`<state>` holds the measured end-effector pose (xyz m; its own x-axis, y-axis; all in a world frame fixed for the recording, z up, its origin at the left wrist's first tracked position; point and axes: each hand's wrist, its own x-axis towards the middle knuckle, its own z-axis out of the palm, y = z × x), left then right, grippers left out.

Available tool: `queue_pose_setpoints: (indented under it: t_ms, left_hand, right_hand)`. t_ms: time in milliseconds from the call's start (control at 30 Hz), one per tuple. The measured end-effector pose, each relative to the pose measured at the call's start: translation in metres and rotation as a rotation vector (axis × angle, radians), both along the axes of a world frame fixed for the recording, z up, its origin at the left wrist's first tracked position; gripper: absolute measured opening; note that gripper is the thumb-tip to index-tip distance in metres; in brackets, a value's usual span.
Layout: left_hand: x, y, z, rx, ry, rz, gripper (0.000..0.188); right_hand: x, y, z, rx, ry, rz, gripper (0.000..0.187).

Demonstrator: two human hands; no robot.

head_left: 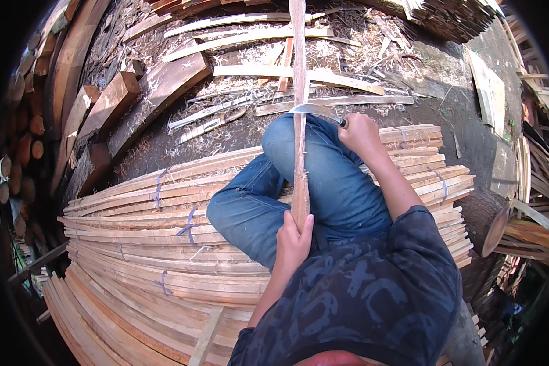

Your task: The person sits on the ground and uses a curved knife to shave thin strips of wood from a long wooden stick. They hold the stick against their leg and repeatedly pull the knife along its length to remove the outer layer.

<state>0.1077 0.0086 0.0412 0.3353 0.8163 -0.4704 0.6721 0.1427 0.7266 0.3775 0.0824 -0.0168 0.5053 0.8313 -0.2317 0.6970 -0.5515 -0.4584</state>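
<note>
A bent knee [279,135] could be nicked if the knife [321,111], clasped in the fingers of the right hand [358,133], is let slip off the wooden strip [299,152] passing over it (whether knee and strip touch cannot be told). The strip, gripped at its near end by the fingers of the left hand [293,241], is long, narrow and brown, with a slightly ragged edge.

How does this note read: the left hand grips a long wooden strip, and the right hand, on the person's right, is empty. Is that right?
Not quite: the right hand is not empty. The head view shows it holding a dark-handled knife, its blade reaching to the strip. The rest stands: the left hand grips the long wooden strip.
</note>
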Motion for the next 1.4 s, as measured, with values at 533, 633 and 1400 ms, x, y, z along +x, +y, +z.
queue_pose_setpoints:
  t_ms: [533,633,1400]
  left_hand:
    - [-0.04,0.001,-0.032,-1.33,-1.142,0.314,0.045]
    - [-0.039,-0.003,-0.034,-1.301,-1.139,0.308,0.045]
    - [-0.031,-0.009,-0.039,-1.119,-0.974,0.194,0.047]
  right_hand:
    - [-0.011,0.016,0.022,0.063,-0.083,0.185,0.018]
    - [-0.006,0.024,0.019,0.013,-0.167,0.227,0.017]
    - [0.046,0.015,-0.046,-0.037,0.16,-0.286,0.035]
